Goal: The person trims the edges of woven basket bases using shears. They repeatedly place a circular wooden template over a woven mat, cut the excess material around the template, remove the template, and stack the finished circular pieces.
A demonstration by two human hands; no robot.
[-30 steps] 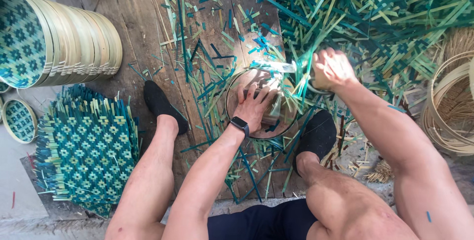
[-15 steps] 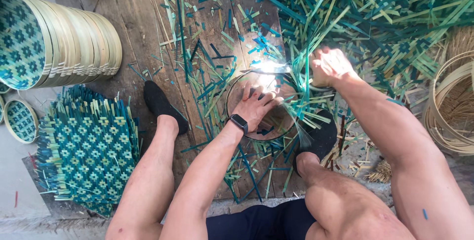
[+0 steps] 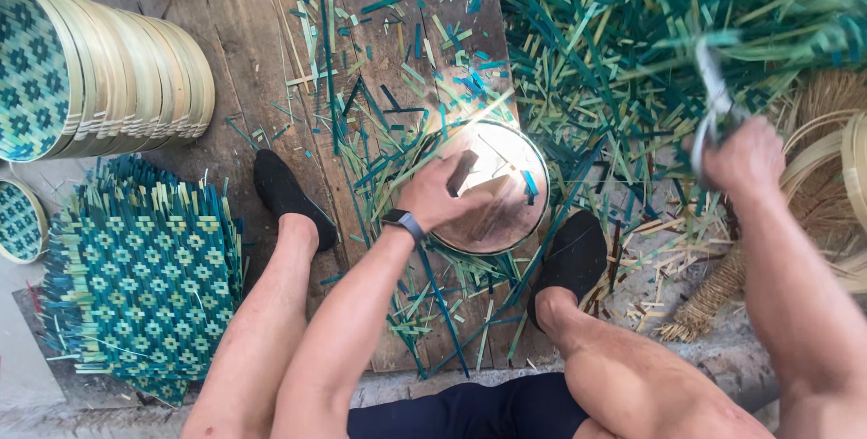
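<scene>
My left hand (image 3: 437, 193) rests on a round shiny metal disc (image 3: 506, 177) that lies on the wooden boards between my feet. Thumb and fingers grip its left edge, and a dark watch sits on the wrist. My right hand (image 3: 742, 157) is raised to the right, closed on a pair of metal scissors (image 3: 713, 105) that point upward and are blurred. Green and pale bamboo strip offcuts (image 3: 397, 141) lie scattered all around the disc.
A stack of woven green-patterned mats (image 3: 144, 267) lies at the left. A row of round woven trays (image 3: 99, 78) stands on edge at upper left. A heap of cut strips (image 3: 650, 32) fills the upper right; bamboo hoops (image 3: 835, 168) lie at the right.
My right hand has swung away from the disc to the right and upward with the scissors. The woven piece on the disc is gone, and bare metal shows. My left hand has shifted to its left edge.
</scene>
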